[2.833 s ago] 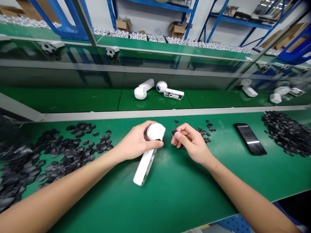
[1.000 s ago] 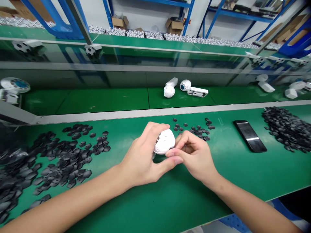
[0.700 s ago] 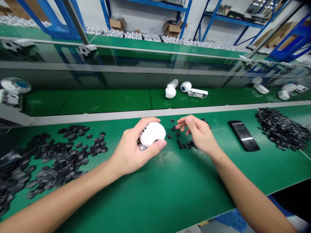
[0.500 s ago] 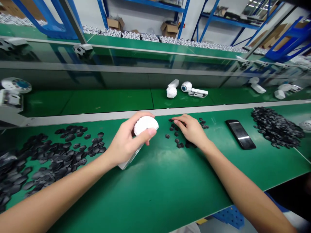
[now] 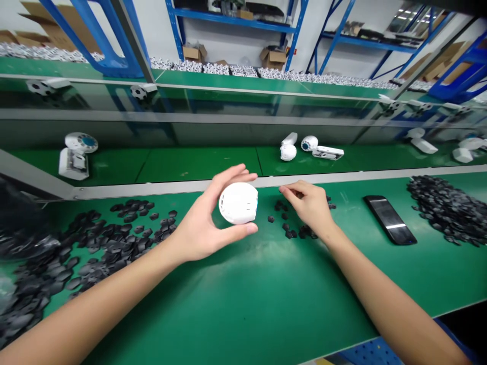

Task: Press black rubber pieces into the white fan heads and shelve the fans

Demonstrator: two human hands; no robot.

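Observation:
My left hand is wrapped round a white rounded housing, thumb below it and fingers above, over the green bench. To its right, my right hand has thumb and index finger pinched together at a small dark piece, just above the bench. Small black pieces lie scattered beside and partly beneath that hand. A large spread of black flat pieces covers the bench at the left.
A black phone and a heap of small black pieces lie at the right. Beyond the metal rail, white assemblies rest on a green surface. A dark plastic bag sits at the left edge.
My left hand has turned the white housing, so its slotted face shows and the thumb is now below it. My right hand has lifted slightly from the small black pieces, its fingertips pinched. The view has shifted left.

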